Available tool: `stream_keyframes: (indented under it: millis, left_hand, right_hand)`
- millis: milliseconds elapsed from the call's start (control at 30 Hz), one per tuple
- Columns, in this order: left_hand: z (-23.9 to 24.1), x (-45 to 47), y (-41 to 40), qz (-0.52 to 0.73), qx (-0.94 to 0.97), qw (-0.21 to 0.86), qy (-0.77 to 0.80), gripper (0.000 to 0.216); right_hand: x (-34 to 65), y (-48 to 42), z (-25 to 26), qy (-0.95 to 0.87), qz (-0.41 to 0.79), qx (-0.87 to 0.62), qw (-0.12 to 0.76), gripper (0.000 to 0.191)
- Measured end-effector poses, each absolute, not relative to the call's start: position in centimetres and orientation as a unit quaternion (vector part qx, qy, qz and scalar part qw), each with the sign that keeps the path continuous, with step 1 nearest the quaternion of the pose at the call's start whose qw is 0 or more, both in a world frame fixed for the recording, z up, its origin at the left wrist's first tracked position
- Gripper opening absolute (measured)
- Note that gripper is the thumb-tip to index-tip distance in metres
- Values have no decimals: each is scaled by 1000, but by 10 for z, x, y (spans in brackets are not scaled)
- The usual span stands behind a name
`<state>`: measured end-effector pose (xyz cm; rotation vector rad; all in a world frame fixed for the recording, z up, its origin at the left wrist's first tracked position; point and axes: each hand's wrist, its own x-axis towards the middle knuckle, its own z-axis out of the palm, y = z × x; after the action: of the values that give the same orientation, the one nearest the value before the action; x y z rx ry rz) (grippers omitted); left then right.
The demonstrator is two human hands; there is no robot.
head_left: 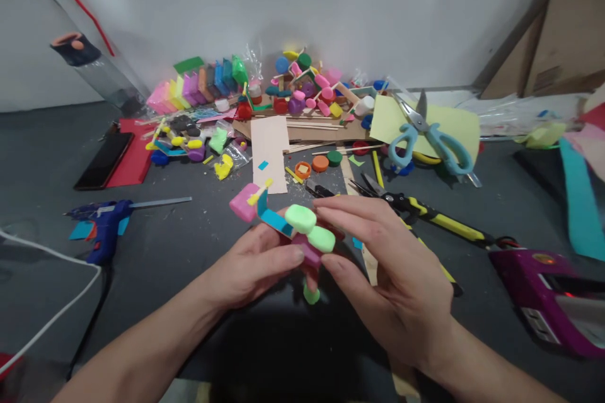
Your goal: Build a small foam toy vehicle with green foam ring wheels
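Observation:
My left hand (255,264) and my right hand (382,264) meet over the grey floor, both closed on a small clay-and-stick model (293,233). The model has light green clay lumps on top, a pink clay body, a blue strip and a pink block with a yellow stick at its left end. A green lump hangs below my fingers. My left thumb presses the pink body from the left. My right fingers pinch it from the right and above.
A blue glue gun (106,227) lies at left, a phone (104,160) on red paper beyond it. Blue-handled scissors (428,135) rest on yellow paper. Yellow-black pliers (425,214) and a purple device (553,296) lie at right. Clay packs (198,85) and finished models (307,91) crowd the wall.

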<state>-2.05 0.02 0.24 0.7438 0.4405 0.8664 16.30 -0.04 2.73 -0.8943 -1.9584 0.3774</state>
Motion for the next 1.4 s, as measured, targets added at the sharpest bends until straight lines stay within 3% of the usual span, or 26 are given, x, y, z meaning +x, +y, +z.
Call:
stream_keyframes:
  millis: [400, 733, 1033, 1200, 1400]
  left_hand:
    - [4, -20, 2, 389, 282, 861, 168, 28]
    - [5, -22, 3, 416, 286, 848, 163, 23]
    - [5, -21, 3, 435, 284, 831, 199, 55]
    - [5, -17, 2, 463, 297, 803, 232, 47]
    - [6, -15, 0, 478, 302, 791, 235, 39]
  right_hand:
    - [175, 2, 27, -844, 62, -306, 436, 34]
    - [173, -7, 28, -811, 239, -338, 414, 38]
    - [166, -15, 19, -836, 248, -317, 374, 65]
    - [161, -23, 15, -836, 231, -341, 363, 81]
    - [159, -27, 14, -840, 215, -358, 346, 87]
